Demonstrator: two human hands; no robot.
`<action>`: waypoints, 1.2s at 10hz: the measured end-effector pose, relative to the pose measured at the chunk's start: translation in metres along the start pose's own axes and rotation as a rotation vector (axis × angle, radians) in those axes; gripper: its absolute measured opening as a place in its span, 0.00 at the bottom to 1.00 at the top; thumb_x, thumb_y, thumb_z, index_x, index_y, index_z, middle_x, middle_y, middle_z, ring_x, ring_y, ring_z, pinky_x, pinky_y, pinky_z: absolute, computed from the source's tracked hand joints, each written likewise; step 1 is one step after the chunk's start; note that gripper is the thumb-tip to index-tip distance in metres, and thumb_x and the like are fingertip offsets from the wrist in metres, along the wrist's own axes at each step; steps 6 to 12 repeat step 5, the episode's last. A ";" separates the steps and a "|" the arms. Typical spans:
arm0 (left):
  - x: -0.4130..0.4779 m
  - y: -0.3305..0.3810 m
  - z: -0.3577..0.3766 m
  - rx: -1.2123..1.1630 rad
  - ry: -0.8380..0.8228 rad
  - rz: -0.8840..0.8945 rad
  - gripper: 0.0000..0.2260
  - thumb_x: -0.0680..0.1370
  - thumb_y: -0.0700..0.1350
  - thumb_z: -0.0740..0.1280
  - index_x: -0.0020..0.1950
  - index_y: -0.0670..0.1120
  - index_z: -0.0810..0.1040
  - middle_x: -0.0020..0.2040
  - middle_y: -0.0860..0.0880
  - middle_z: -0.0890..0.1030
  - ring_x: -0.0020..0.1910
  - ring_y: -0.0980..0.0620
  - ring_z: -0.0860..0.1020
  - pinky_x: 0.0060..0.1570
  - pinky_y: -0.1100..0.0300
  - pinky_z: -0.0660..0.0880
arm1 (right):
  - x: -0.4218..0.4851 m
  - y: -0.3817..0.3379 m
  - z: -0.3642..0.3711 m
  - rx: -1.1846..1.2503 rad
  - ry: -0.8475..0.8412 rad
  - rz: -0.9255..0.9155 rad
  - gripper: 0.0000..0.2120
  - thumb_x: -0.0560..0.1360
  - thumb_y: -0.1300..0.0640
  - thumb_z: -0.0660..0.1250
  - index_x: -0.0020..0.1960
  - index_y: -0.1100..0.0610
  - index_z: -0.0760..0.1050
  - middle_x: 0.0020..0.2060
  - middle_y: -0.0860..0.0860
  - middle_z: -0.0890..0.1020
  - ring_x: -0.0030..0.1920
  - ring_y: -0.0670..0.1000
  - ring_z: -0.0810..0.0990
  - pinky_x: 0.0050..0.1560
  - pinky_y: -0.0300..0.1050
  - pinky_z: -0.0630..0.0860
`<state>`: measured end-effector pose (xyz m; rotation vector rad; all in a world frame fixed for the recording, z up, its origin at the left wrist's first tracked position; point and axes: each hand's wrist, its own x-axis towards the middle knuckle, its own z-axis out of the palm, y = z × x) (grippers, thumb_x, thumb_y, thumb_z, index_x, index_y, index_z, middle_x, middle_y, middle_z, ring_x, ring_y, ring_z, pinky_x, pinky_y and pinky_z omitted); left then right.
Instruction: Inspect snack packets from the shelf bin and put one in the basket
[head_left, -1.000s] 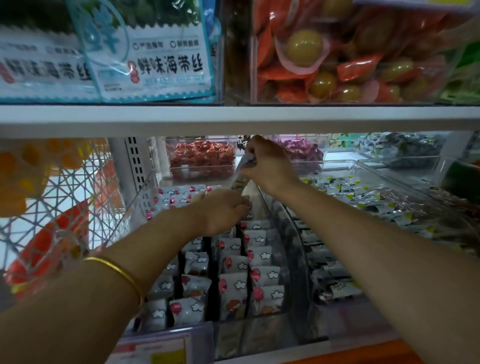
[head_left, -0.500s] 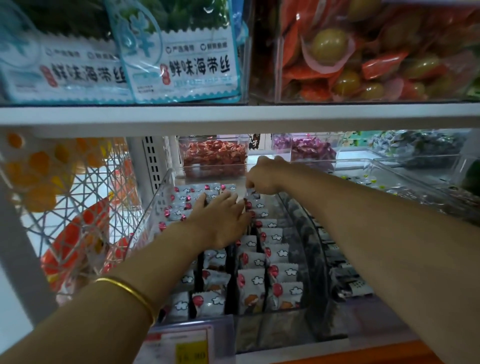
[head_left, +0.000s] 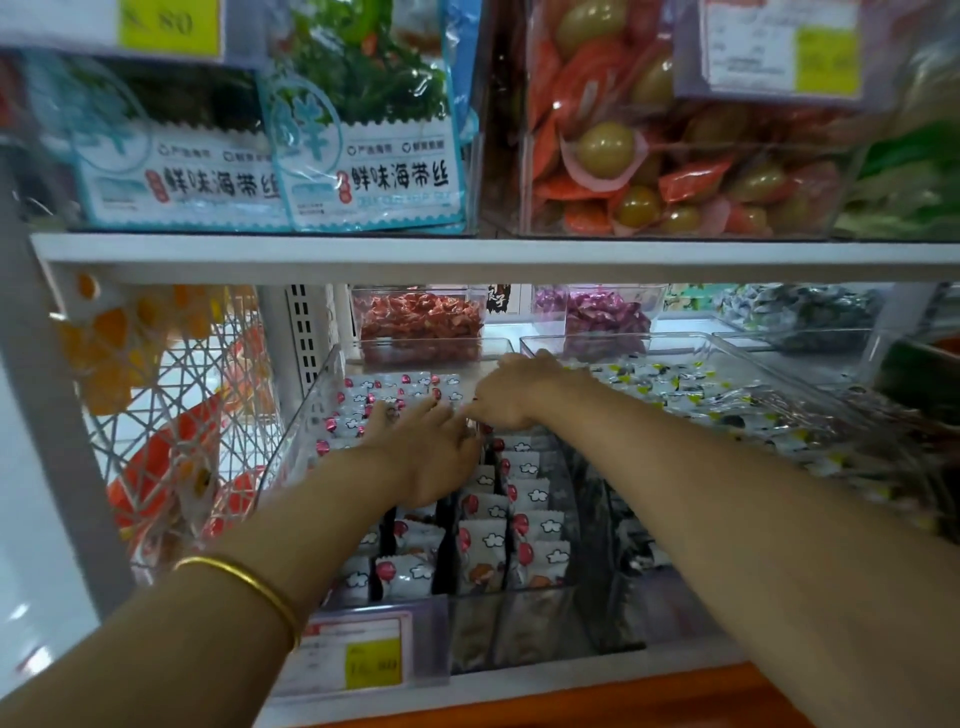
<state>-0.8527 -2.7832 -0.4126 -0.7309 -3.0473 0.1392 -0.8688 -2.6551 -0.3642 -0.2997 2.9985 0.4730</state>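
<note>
Lining bin (head_left: 313, 410): white pkts (head_left: 536, 526), red dots

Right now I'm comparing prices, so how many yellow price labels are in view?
3. One yellow price label top left above the seaweed packets, one top right on the clear bin, one at the bottom, fronting the snack bin. Others may be hidden.

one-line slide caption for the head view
Left hand lies on white snack packets in a clear shelf bin; right hand curls over the back rows.

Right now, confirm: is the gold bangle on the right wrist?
No, the gold bangle circles the left arm; the right arm is bare.
</note>
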 end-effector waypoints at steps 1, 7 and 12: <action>-0.002 0.002 0.002 -0.014 -0.003 -0.020 0.24 0.81 0.55 0.42 0.73 0.46 0.58 0.76 0.49 0.55 0.76 0.50 0.48 0.68 0.37 0.43 | 0.002 -0.003 0.001 -0.125 -0.038 0.024 0.20 0.81 0.54 0.51 0.73 0.53 0.62 0.75 0.55 0.58 0.76 0.58 0.51 0.72 0.64 0.49; -0.020 0.001 -0.005 -0.083 0.102 -0.052 0.22 0.82 0.53 0.44 0.74 0.47 0.58 0.74 0.48 0.58 0.75 0.50 0.50 0.70 0.38 0.46 | -0.027 0.002 -0.009 0.130 0.279 0.056 0.12 0.77 0.65 0.55 0.56 0.59 0.74 0.58 0.60 0.74 0.59 0.60 0.72 0.53 0.50 0.69; -0.020 0.001 -0.005 -0.083 0.102 -0.052 0.22 0.82 0.53 0.44 0.74 0.47 0.58 0.74 0.48 0.58 0.75 0.50 0.50 0.70 0.38 0.46 | -0.027 0.002 -0.009 0.130 0.279 0.056 0.12 0.77 0.65 0.55 0.56 0.59 0.74 0.58 0.60 0.74 0.59 0.60 0.72 0.53 0.50 0.69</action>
